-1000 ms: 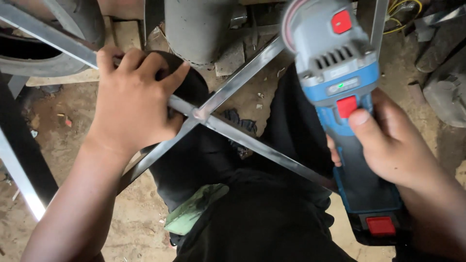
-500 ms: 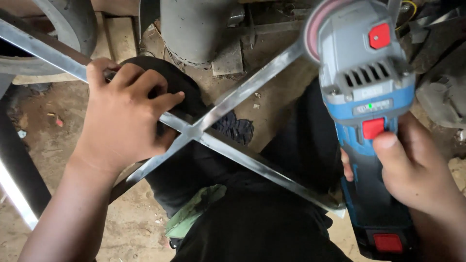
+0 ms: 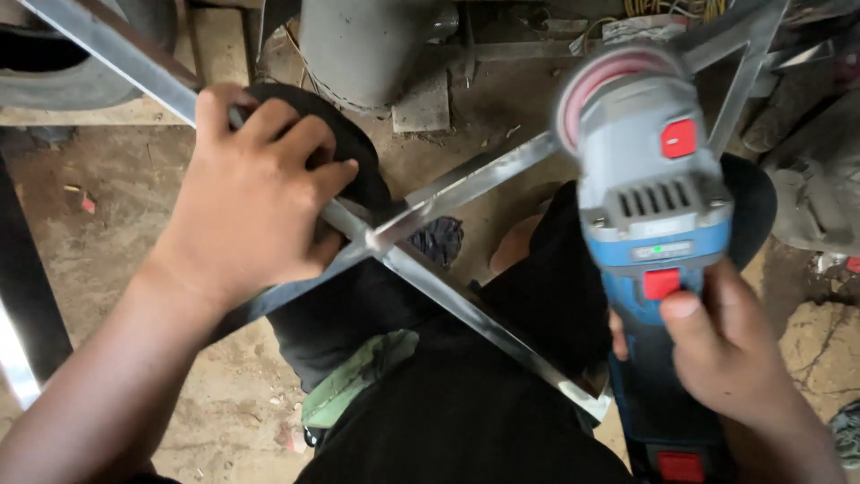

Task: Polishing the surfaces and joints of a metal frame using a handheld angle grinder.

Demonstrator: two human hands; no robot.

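Two flat steel bars (image 3: 466, 184) cross in an X over my lap, joined at a bright weld spot (image 3: 374, 240). My left hand (image 3: 255, 193) presses down on the upper-left bar just beside that joint, fingers wrapped over it. My right hand (image 3: 730, 345) grips the blue and grey cordless angle grinder (image 3: 649, 211) by its body, thumb resting by the red switch. The grinder's pink-rimmed disc (image 3: 609, 81) is raised at the upper right, above the bars and apart from the joint. My black trousers (image 3: 466, 394) lie under the bars.
Dirt floor lies all around. A grey metal cylinder (image 3: 367, 49) stands ahead, a tyre (image 3: 63, 54) at the upper left, a dark post (image 3: 31, 287) at the left edge. More steel frame pieces (image 3: 748, 54) and scrap sit at the upper right.
The grinder has drifted right and its disc has lifted toward the upper right. My left hand stays pressed on the bar beside the joint.
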